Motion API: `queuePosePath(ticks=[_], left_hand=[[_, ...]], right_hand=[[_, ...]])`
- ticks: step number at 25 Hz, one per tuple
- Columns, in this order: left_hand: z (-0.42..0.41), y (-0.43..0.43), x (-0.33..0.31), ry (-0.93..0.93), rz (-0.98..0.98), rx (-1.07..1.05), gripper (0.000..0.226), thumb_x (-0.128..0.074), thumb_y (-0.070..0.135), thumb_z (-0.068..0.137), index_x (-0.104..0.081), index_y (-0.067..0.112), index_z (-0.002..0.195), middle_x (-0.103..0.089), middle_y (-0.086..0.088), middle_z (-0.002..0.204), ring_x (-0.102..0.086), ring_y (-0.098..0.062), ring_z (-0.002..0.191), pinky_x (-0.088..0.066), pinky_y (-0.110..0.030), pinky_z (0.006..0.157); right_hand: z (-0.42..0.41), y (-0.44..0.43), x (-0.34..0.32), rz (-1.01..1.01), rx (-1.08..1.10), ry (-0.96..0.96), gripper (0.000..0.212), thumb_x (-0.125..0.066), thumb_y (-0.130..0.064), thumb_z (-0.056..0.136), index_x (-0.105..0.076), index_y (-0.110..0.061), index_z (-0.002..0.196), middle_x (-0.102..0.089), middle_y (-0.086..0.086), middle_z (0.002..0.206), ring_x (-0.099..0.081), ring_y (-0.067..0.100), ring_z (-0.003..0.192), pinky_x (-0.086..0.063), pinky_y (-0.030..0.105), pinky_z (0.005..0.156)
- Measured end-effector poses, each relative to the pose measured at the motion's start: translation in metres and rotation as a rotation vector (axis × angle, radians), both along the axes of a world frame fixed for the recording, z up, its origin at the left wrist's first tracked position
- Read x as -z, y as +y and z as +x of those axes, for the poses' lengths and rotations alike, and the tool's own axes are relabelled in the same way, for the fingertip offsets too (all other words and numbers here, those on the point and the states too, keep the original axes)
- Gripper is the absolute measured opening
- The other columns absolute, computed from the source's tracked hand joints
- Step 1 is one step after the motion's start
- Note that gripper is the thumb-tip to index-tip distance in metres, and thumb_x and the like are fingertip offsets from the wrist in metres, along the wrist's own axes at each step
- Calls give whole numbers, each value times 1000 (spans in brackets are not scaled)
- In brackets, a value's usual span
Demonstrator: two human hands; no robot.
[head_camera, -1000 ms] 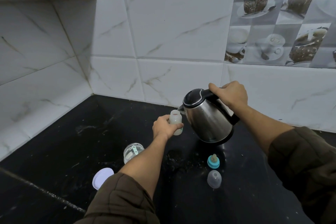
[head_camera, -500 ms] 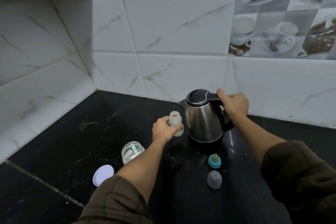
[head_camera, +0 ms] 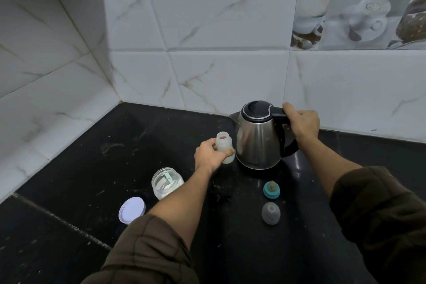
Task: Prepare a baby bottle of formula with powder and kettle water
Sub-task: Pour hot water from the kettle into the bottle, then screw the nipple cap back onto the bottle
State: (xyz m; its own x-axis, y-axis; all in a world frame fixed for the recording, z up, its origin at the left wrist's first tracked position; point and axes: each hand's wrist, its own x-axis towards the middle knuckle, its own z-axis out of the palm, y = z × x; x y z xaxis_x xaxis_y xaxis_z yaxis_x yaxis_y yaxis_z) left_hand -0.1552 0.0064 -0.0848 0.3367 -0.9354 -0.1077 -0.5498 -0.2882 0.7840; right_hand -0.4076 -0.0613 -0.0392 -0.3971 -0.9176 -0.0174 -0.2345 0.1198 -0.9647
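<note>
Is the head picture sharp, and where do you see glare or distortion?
Head view: dim, slightly soft; wide-angle lens bends the wall tiles; the kettle reflects pale highlights; the black counter shows faint sheen; the bottle stays readable.

Loads of open black worktop on the left toward the corner walls. Nearer the front it's more cluttered: powder jar and its loose lid sit left of the forearm, teat ring and cap right of it. Kettle stands just beside the bottle, barely a gap, with the wall close behind.
</note>
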Motion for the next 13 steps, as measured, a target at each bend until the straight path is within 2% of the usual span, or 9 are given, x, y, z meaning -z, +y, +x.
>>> queuePosePath(ticks=[5,8,9,10,12,13], left_hand=[[-8,0,0,-2,-9,1,40,-90,42,70,-76,28,104,-74,13,88,-69,-9,90,-54,-30,85],[-11,3,-2,-18,-17,3,39,-90,42,70,-75,29,103,-73,12,87,-68,-11,90,-52,-29,84],[-12,5,-3,-23,-20,4,39,-90,42,70,-75,29,103,-73,12,88,-68,-12,91,-52,-29,84],[-14,7,-5,-27,-24,7,39,-90,42,70,-75,28,104,-74,11,89,-68,-13,92,-52,-29,84],[-14,12,-8,-24,-37,14,41,-90,43,70,-76,27,106,-75,9,91,-68,-14,93,-53,-31,86],[-14,13,-9,-24,-44,15,42,-90,43,70,-76,26,107,-75,8,92,-69,-14,94,-54,-32,87]], right_hand=[[-7,-4,3,24,-61,26,56,-63,-62,76,-61,-8,62,-51,10,58,-51,24,59,-43,36,62],[-7,-1,1,37,-67,76,53,-61,-63,86,-52,-14,67,-53,3,67,-53,22,70,-40,37,65],[-4,1,1,29,-47,95,50,-60,-63,88,-54,-15,74,-59,1,79,-56,22,81,-43,36,71],[-1,5,0,15,-13,122,47,-58,-64,89,-60,-17,89,-63,1,97,-58,23,96,-46,38,82],[8,13,-4,-28,64,228,56,-57,-64,90,-60,-17,121,-57,6,128,-52,27,123,-41,45,107],[13,16,-6,-58,91,287,60,-57,-61,91,-57,-15,129,-53,8,134,-48,29,128,-38,46,111]])
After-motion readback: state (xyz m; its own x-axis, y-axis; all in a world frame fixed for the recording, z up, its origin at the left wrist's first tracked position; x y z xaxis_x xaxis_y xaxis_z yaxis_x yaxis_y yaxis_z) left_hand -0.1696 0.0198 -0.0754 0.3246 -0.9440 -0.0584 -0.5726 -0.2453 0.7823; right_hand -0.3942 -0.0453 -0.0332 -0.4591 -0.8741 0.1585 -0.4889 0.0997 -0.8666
